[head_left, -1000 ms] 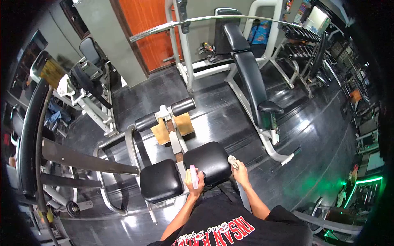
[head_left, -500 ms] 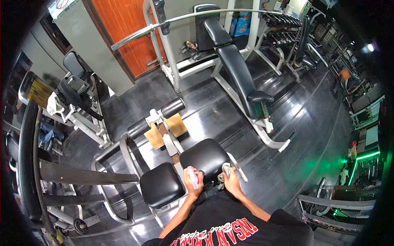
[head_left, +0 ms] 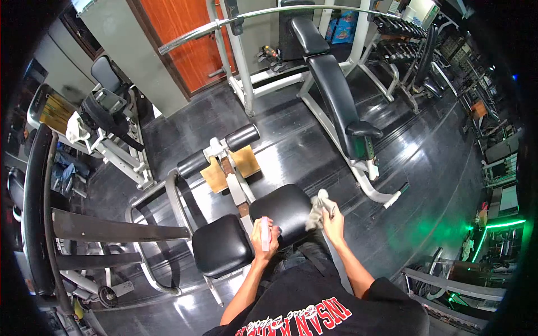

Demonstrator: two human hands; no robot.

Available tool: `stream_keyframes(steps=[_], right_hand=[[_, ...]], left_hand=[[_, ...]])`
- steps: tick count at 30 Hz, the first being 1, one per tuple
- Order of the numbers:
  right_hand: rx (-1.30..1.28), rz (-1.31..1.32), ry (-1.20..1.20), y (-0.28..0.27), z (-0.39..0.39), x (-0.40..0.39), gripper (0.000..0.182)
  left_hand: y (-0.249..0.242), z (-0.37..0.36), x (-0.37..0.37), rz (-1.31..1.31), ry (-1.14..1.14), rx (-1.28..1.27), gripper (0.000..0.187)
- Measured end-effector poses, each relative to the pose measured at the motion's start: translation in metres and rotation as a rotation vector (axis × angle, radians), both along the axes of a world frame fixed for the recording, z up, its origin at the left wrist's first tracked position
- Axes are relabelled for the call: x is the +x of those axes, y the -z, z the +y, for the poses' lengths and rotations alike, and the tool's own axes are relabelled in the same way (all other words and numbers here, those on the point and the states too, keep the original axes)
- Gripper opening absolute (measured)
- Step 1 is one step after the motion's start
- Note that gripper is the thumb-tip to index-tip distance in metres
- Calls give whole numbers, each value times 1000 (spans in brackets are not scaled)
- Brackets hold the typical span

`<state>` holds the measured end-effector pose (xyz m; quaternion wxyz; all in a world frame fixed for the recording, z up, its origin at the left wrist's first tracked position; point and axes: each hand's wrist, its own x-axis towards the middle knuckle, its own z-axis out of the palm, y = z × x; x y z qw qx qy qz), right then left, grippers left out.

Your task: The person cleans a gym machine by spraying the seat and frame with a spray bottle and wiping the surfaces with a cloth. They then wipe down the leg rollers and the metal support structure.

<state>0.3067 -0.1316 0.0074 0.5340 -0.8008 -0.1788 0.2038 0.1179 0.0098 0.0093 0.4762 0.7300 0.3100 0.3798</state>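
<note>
My left hand (head_left: 261, 246) is closed around a small pink bottle (head_left: 265, 234), held over the near-left part of a black padded seat (head_left: 284, 206). A crumpled grey-white cloth (head_left: 318, 211) is in my right hand (head_left: 334, 224), with the fingers wrapped on it. That cloth is at the right edge of the same pad; whether it presses on the side cannot be made out. Left of the pad is a second black pad (head_left: 222, 245) on the same machine. Beyond the pads, a metal post carries black foam rollers (head_left: 242, 135).
An inclined black bench (head_left: 336, 89) stands ahead on the right, beneath a long barbell (head_left: 269, 19) on a rack. Machine arms (head_left: 117, 228) reach in from the left. Dumbbells (head_left: 400, 50) line a rack at the far right. A metal rail (head_left: 454, 285) is at lower right.
My right hand has moved right and forward with the cloth, which now hangs looser and shows more. My left hand keeps the bottle, turned slightly more upright. The view has shifted a little.
</note>
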Motion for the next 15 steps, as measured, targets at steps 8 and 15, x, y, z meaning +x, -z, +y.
stream_keyframes(steps=[8, 15], right_hand=[[-407, -485, -663, 38, 43, 30, 47], [-334, 163, -300, 146, 80, 90, 33]], left_hand=[[6, 8, 15, -13, -66, -52, 6], [16, 14, 9, -50, -147, -167, 13]])
